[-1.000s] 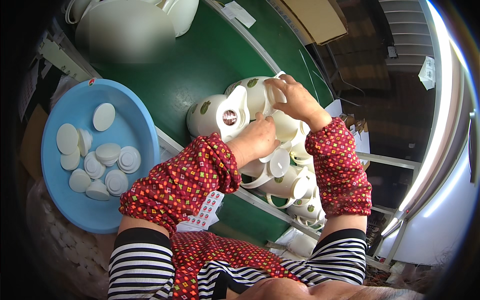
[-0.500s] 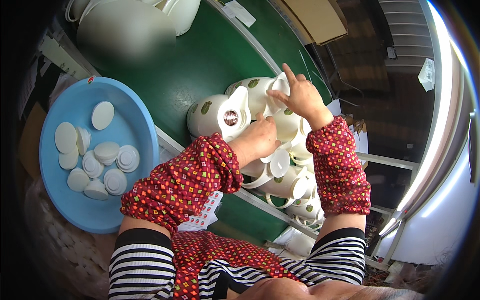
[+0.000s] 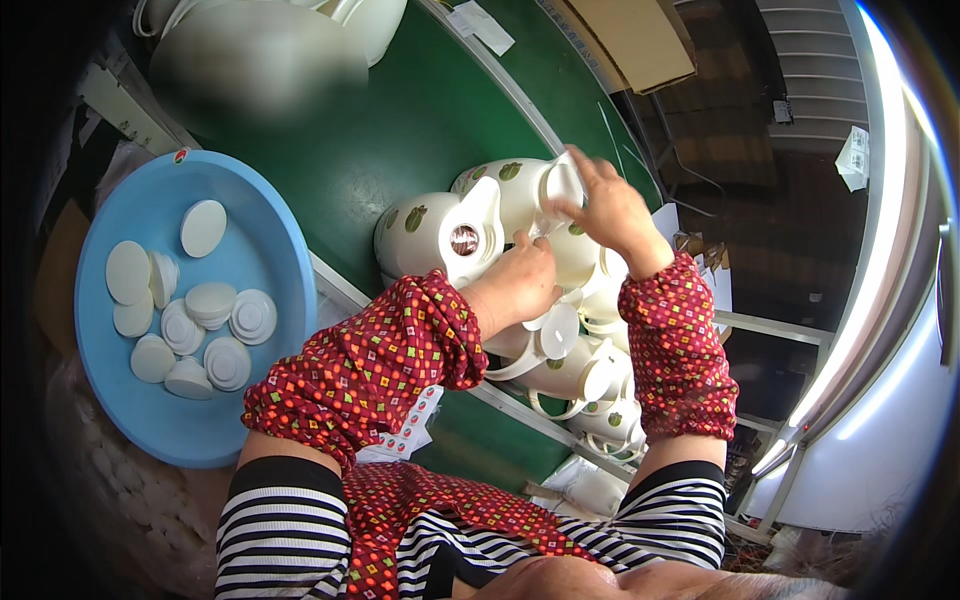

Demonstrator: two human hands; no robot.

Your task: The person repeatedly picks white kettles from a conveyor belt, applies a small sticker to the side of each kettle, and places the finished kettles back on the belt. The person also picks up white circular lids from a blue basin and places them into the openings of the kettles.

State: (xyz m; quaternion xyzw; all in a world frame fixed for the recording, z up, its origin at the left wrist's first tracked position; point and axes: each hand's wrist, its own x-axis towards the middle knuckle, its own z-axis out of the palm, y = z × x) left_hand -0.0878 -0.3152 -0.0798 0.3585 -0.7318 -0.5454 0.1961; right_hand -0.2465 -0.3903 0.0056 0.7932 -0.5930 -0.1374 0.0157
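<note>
Near the centre of the view, the left hand (image 3: 518, 280) is being held among a cluster of cream jugs, its fingers curled and their tips being placed at the near side of the rear jug (image 3: 515, 200); whether anything is being gripped between them cannot be determined. At two o'clock, the right hand (image 3: 618, 212) is being held at the pale top (image 3: 562, 186) of the same jug, thumb and fingers parted wide; the fingers are being rendered blurred, so firm contact cannot be confirmed. The rear jug is being observed at twelve o'clock from the left hand, its body being marked by green leaf-like motifs. At ten o'clock from the left hand, just beside the rear jug, an uncapped jug (image 3: 415, 235) is being presented with its mirrored mouth (image 3: 465, 240) exposed. Between three and five o'clock from the left hand, further handled jugs (image 3: 560, 375) are being grouped closely. At nine o'clock, white round stoppers (image 3: 227, 363) are being contained in a blue basin (image 3: 265, 215), one loose stopper (image 3: 203, 228) being set apart at the basin's twelve o'clock. At seven o'clock, a sticker sheet (image 3: 415, 425) is being partly covered by the patterned left sleeve (image 3: 375, 360). At one o'clock, a cardboard box (image 3: 640, 40) is being noted near the upper edge.
</note>
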